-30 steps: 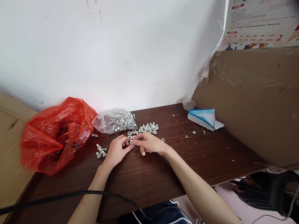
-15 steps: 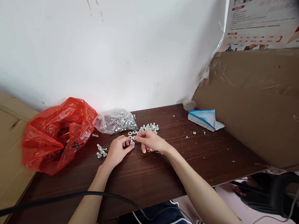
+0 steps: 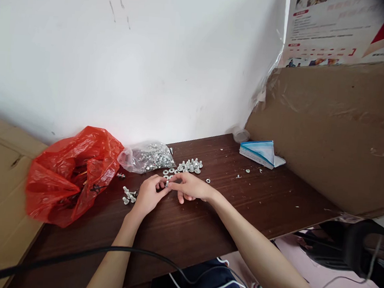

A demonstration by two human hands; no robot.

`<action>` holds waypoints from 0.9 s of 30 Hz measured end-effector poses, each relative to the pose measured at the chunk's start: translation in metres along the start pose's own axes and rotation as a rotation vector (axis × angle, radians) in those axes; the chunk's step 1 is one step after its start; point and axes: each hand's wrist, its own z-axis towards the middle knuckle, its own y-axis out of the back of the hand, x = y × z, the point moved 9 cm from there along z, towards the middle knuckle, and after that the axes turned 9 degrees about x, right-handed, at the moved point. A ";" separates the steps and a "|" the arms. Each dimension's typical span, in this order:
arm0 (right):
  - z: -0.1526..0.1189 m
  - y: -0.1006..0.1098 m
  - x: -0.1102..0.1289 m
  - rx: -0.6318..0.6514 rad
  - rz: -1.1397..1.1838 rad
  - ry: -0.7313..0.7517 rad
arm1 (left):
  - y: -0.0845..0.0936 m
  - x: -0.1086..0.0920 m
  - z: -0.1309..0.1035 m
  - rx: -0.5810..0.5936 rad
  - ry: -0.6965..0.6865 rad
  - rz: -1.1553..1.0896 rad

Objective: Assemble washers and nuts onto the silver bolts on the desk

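Note:
Between the thumb and fingers of my left hand [image 3: 150, 192] a small silver bolt [image 3: 166, 184] is held close above the table. My right hand [image 3: 188, 187] meets it there, thumb and forefinger pinched at the bolt's upper end; whatever lies in that pinch is too small to make out. Its other fingers curl loosely below. Just beyond both hands lie several flat washers [image 3: 166, 172], partly covered by the fingers. Behind my right hand several bolts [image 3: 190, 165] stand upright on their heads in a group. More loose bolts [image 3: 128, 196] lie left of my left hand.
A clear bag of small metal parts [image 3: 153, 158] rests against the wall, beside an open red plastic bag [image 3: 73, 174]. A single nut [image 3: 208, 181] and a blue-and-white packet [image 3: 259, 153] are on the right. Cardboard flanks the brown table [image 3: 205, 234]; a black cable [image 3: 130, 249] crosses in front.
My right hand has moved slightly left from beside the washers, and its fingertips now meet the bolt in my left hand. The left hand keeps its grip. The view has shifted slightly.

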 end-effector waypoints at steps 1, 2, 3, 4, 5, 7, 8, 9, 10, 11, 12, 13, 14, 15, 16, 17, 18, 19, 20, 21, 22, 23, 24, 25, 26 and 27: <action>-0.001 0.000 0.000 -0.008 0.000 -0.004 | 0.000 0.000 0.000 0.004 0.002 0.003; -0.001 0.001 0.001 -0.019 0.003 -0.007 | -0.001 0.001 0.000 0.008 0.006 0.007; -0.002 0.002 0.001 -0.026 0.008 -0.010 | -0.001 0.001 0.000 0.010 0.009 0.011; -0.002 0.002 0.001 -0.028 0.010 -0.011 | -0.001 0.001 0.000 0.007 0.012 0.013; -0.002 0.001 0.002 -0.025 0.008 -0.013 | 0.000 0.002 0.000 0.002 0.012 0.012; -0.002 -0.001 0.002 -0.007 -0.004 -0.014 | 0.000 0.002 0.000 -0.007 0.005 0.007; -0.002 -0.001 0.002 -0.003 -0.008 -0.015 | 0.000 0.001 0.000 -0.010 0.001 0.006; -0.002 0.000 0.003 -0.013 -0.009 -0.013 | 0.000 0.001 0.000 -0.011 -0.003 0.007; -0.002 0.002 0.004 -0.029 -0.008 -0.009 | 0.000 0.001 0.000 -0.011 -0.007 0.010; -0.003 0.003 0.005 -0.043 -0.005 -0.003 | 0.000 0.001 0.000 -0.010 -0.008 0.013; -0.004 0.004 0.006 -0.053 -0.003 0.001 | 0.000 0.001 0.000 -0.008 -0.008 0.015; -0.004 0.005 0.006 -0.056 -0.003 0.003 | 0.000 0.001 0.000 -0.007 -0.006 0.017; -0.004 0.004 0.007 -0.050 -0.004 0.003 | 0.000 0.001 0.000 -0.005 -0.005 0.016; -0.005 0.003 0.008 -0.036 -0.003 0.004 | 0.000 0.001 0.000 -0.004 -0.003 0.016; -0.005 0.002 0.008 -0.022 -0.002 0.009 | 0.000 0.001 0.000 -0.004 -0.002 0.016; -0.005 0.002 0.009 -0.020 0.000 0.017 | 0.000 0.001 0.000 -0.005 -0.002 0.017; -0.005 0.003 0.009 -0.031 0.002 0.024 | 0.000 0.001 0.000 -0.005 -0.002 0.019; -0.005 0.005 0.009 -0.047 0.002 0.029 | 0.000 0.001 0.000 -0.005 -0.002 0.021; -0.005 0.006 0.008 -0.060 -0.001 0.029 | 0.000 0.001 0.000 -0.004 -0.001 0.022; -0.005 0.007 0.007 -0.068 -0.008 0.024 | 0.000 0.001 0.000 -0.002 0.000 0.022; -0.005 0.007 0.006 -0.065 -0.015 0.017 | 0.000 0.001 0.000 -0.002 0.001 0.020; -0.004 0.005 0.005 -0.047 -0.018 0.008 | 0.000 0.001 0.000 -0.003 0.003 0.018; -0.004 0.003 0.004 -0.024 -0.015 0.002 | 0.000 0.001 0.000 -0.004 0.003 0.015; -0.003 0.001 0.003 -0.011 -0.004 -0.003 | 0.000 0.001 0.000 -0.004 0.002 0.013; -0.003 0.001 0.002 -0.010 0.012 -0.007 | 0.000 0.001 0.000 -0.004 0.001 0.011; -0.004 0.002 0.002 -0.018 0.026 -0.011 | 0.000 0.001 0.001 -0.004 -0.001 0.011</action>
